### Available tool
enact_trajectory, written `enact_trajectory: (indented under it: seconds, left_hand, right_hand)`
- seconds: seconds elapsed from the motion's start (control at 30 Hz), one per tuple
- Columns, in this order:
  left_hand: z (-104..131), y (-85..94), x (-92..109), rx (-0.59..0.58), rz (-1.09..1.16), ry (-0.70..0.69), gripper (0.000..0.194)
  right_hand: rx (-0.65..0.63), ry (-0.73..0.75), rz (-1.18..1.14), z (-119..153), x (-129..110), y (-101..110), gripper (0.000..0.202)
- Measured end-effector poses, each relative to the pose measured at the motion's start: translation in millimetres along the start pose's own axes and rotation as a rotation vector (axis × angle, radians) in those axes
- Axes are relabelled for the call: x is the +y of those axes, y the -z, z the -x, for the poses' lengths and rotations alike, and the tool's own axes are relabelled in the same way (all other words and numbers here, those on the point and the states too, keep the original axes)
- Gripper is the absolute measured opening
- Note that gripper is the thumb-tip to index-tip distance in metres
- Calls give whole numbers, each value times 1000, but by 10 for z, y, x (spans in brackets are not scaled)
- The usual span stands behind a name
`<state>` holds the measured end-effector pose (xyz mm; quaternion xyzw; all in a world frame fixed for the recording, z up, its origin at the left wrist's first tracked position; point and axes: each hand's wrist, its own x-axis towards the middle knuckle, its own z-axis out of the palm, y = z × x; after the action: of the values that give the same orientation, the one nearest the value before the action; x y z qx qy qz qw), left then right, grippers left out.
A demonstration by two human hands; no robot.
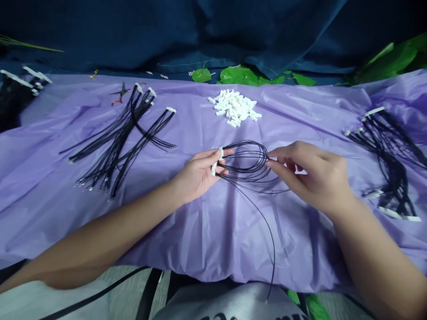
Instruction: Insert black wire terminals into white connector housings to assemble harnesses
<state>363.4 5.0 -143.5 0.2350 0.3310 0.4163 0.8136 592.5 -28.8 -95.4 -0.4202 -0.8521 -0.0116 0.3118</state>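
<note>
1. One loose wire [274,255] arcs down from the held harness past the near edge of the purple sheet [187,231], its tip small and pale.
2. My left hand [204,172] is clamped on two white connectors [214,169], thumb pressing them against the fingers, one set above the other.
3. From these the black wires [245,169] run rightward, thin and smooth, bowing into rounded loops, held over the middle of the sheet.
4. My right hand [308,173] has thumb and forefinger tips closed on the far bend of those loops; the two hands stand apart, linked by wire.
5. To either side I see straighter left bundles [116,138] and tangled right bundles [395,166], both white-ended.
6. Beyond, a pile of white pieces [235,106] sits mid-sheet.
7. Farthest, green leaves [240,76] lie before dark blue cloth [167,31].
</note>
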Motion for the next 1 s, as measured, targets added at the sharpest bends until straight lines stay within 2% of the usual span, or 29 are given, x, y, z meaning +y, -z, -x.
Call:
enact_trajectory:
  seconds: [0.17,0.27,0.33,0.43,0.57,0.67,0.73,0.87,1.0]
  left_hand:
    - [15,-17,9,4,-42,3,12]
    - [33,-34,39,-4,-53,40,18]
    - [41,-42,64,-1,-37,56,20]
    - [44,-49,88,14,-1,60,18]
    - [41,-43,91,22,15,62,20]
    - [41,-42,87,17,9,59,22]
    - [42,-47,88,21,17,60,22]
    - [43,-52,100,25,48,66,20]
    - [42,-49,111,22,57,68,19]
  right_hand:
    - [129,-95,47,-14,52,-61,12]
    - [117,-89,119,9,143,-110,13]
    - [107,-26,130,32,205,-119,11]
    - [102,149,106,59,197,-81,8]
    - [-23,370,130,47,-45,-7,10]
    - [-69,435,162,22,-218,-26,9]
    - [-113,408,122,19,-252,-80,9]
    - [-297,241,6,56,-181,-190,12]
    - [-454,58,-66,60,-109,-151,14]
